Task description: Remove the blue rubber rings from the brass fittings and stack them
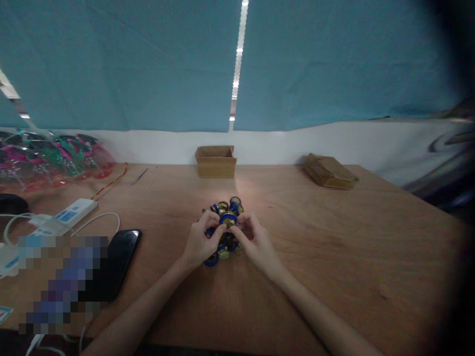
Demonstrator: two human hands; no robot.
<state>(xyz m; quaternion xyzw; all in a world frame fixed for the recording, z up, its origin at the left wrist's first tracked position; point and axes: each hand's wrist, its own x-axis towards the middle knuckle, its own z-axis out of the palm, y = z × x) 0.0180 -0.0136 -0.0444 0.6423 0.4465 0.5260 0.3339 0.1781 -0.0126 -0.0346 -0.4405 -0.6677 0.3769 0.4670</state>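
Note:
Near the middle of the table, my left hand [204, 240] and my right hand [258, 242] pinch one small round blue-rimmed gold piece [228, 219] between them. Thumbs press its near face, and the fingers curl around its two sides. A loose pile of similar blue-and-gold pieces [211, 259] lies below and around both hands. Some of the pile hides behind my fingers. What kind of piece these are is too small to make out.
An open cardboard box [216, 169] stands at the table's back edge, with a flattish cardboard box [330, 171] to its right. On the left are a black phone [118, 257], a white power strip [69, 216] with cables, and plastic-wrapped colourful items [55, 158].

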